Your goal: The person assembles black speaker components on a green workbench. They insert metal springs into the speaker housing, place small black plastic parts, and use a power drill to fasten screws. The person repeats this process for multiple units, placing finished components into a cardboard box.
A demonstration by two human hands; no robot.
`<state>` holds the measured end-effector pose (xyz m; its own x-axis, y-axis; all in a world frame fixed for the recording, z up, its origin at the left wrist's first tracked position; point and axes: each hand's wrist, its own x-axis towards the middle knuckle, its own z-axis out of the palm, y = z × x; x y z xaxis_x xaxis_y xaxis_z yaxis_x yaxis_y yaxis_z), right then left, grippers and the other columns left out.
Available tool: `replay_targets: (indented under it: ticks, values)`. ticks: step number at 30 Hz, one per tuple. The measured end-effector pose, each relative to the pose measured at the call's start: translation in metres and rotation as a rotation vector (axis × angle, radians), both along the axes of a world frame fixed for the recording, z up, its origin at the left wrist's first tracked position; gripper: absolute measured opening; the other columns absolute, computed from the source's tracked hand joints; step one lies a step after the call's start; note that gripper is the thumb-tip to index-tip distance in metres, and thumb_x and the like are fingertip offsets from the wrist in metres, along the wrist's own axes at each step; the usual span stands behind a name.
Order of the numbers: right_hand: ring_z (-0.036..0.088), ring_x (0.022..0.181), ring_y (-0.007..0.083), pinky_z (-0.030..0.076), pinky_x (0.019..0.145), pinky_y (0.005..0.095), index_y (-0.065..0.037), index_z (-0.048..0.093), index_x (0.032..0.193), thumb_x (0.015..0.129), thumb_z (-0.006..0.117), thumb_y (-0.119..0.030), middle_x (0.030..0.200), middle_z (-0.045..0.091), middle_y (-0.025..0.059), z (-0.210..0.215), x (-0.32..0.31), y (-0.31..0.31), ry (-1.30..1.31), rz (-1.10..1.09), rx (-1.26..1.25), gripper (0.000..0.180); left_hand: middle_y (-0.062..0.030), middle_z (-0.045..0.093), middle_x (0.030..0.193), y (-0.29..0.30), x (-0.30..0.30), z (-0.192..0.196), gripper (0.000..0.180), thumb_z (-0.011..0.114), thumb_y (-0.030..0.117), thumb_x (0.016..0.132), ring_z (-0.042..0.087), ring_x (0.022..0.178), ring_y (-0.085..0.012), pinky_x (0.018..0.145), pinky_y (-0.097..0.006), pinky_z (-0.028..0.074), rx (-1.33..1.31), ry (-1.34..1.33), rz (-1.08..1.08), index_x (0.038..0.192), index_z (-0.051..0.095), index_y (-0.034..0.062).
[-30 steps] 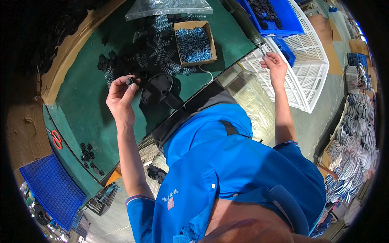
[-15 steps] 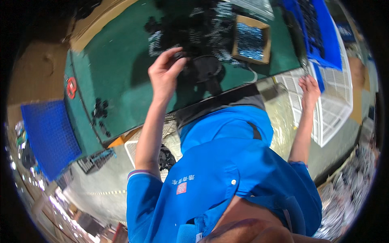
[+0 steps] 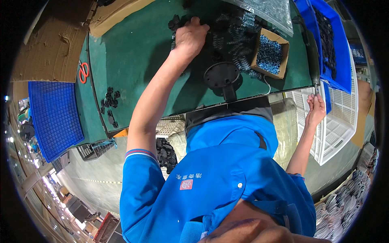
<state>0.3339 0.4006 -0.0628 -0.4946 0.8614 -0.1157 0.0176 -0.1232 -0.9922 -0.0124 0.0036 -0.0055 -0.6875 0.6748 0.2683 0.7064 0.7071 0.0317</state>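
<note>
My left hand (image 3: 191, 37) reaches across the green table, its fingers curled down among small black parts (image 3: 174, 23); what they grip, if anything, is hidden. To the right, past the table edge, my right hand (image 3: 316, 108) is raised with fingertips pinched together. It is just below the metal tip of a dark, rod-like tool (image 3: 312, 52), and whatever it holds is too small to name. Between the hands, a black round fixture (image 3: 222, 75) stands on a short post at the near edge. Dark metal springs (image 3: 239, 44) lie scattered beyond it.
An open cardboard box (image 3: 285, 54) holds bluish metal pieces. Blue bins (image 3: 342, 77) and a white mesh basket (image 3: 336, 133) stand right. Red-handled scissors (image 3: 84, 73), loose black parts (image 3: 109, 101) and a blue crate (image 3: 56, 121) are left. A clear plastic bag (image 3: 275, 12) lies far back.
My left hand has moved away from beside the round fixture to the black parts farther back, its fingers now pointing down. My right hand stays by the tool tip. The whole view has shifted slightly.
</note>
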Motion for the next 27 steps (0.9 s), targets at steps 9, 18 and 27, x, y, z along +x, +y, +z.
replay_targets:
  ticks: [9, 18, 27]
  values:
    - [0.07, 0.09, 0.0227, 0.059, 0.076, 0.03, 0.008, 0.058, 0.117, 0.096, 0.06, -0.005, 0.104, 0.068, 0.0184, 0.004, -0.001, -0.001, -0.085, -0.04, 0.088, 0.026, -0.0091, 0.065, 0.096, 0.008, -0.004, 0.025, 0.017, 0.064, 0.014, 0.085, 0.066, 0.093, -0.0252, 0.074, -0.035, 0.054, -0.021, -0.132, -0.075, 0.1, 0.072, 0.0107]
    - [0.069, 0.097, 0.0212, 0.056, 0.077, 0.0268, 0.009, 0.058, 0.12, 0.096, 0.058, -0.004, 0.111, 0.067, 0.0179, 0.094, -0.053, -0.065, -0.075, 0.022, 0.51, 0.027, -0.0063, 0.068, 0.095, -0.012, 0.058, 0.019, 0.017, 0.077, 0.012, 0.081, 0.065, 0.088, -0.0166, 0.077, -0.027, 0.051, 0.86, -0.781, -0.072, 0.097, 0.074, 0.0052]
    - [0.069, 0.09, 0.0154, 0.054, 0.072, 0.0232, 0.004, 0.063, 0.115, 0.093, 0.059, 0.001, 0.105, 0.069, 0.0117, 0.122, -0.132, -0.165, 0.168, 0.615, 0.372, 0.022, -0.0068, 0.068, 0.097, -0.022, 0.073, 0.028, 0.041, 0.078, 0.005, 0.077, 0.066, 0.087, -0.017, 0.078, -0.029, 0.052, 0.626, -0.582, 0.066, 0.117, 0.068, 0.0099]
